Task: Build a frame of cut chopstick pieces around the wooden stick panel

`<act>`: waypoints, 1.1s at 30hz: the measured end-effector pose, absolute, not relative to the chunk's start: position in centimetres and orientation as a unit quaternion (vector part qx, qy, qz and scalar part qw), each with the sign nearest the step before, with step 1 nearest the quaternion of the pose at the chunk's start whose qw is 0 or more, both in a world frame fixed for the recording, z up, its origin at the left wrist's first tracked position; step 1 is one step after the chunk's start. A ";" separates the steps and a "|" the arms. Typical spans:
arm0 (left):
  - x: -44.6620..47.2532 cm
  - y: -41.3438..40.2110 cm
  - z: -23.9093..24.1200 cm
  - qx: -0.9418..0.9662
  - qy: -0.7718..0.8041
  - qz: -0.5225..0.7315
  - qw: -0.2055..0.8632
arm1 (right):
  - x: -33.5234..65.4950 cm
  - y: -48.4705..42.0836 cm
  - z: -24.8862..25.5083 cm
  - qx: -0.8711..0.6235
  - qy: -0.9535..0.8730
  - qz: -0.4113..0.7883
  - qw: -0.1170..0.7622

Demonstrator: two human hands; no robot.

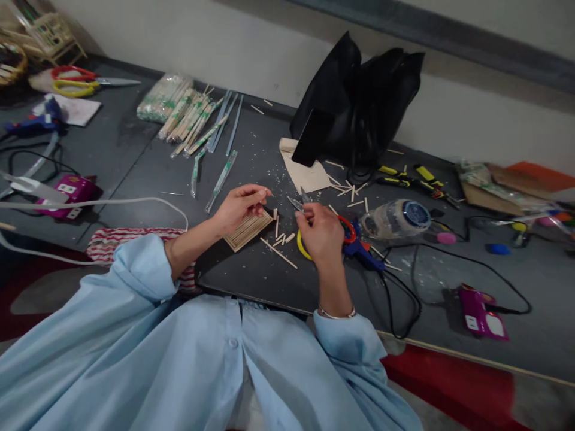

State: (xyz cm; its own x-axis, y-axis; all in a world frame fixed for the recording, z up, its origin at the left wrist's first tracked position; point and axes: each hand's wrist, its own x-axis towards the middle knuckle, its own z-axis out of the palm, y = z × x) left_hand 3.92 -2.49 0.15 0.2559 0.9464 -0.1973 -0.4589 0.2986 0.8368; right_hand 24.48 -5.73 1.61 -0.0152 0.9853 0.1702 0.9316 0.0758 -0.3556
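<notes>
My left hand (242, 206) is raised over the near part of the table, thumb and fingertips pinched together. Whatever they hold, if anything, is too small to make out. Just under it lies a small slatted panel of wooden sticks (248, 230). My right hand (321, 233) is closed around the middle of a pair of scissors (305, 247). Their yellow and red handle loops show on either side of the hand, and the parted blades point up and left. Short cut stick pieces (279, 239) lie between my hands.
Behind my hands, a phone (311, 136) leans on a black bag (359, 102). A blue glue gun (366, 254), a clear plastic jar (398, 218) and yellow-black pliers (415, 182) lie to the right. Wrapped stick bundles (188, 117) lie at back left; a white cable (135, 200) crosses the left.
</notes>
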 end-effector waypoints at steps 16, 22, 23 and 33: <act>4.0 -2.8 0.5 0.355 0.330 0.497 0.720 | 28.7 -6.5 1.5 -0.726 -0.671 0.094 0.114; 4.3 -3.0 0.8 0.360 0.321 0.518 0.707 | 26.8 -7.0 3.3 -0.618 -0.669 0.234 0.340; 4.3 -3.1 0.8 0.366 0.321 0.520 0.702 | 26.2 -7.0 3.1 -0.588 -0.678 0.257 0.359; 4.1 -3.0 0.8 0.383 0.319 0.533 0.684 | 24.1 -7.2 -0.5 -0.498 -0.733 0.220 0.408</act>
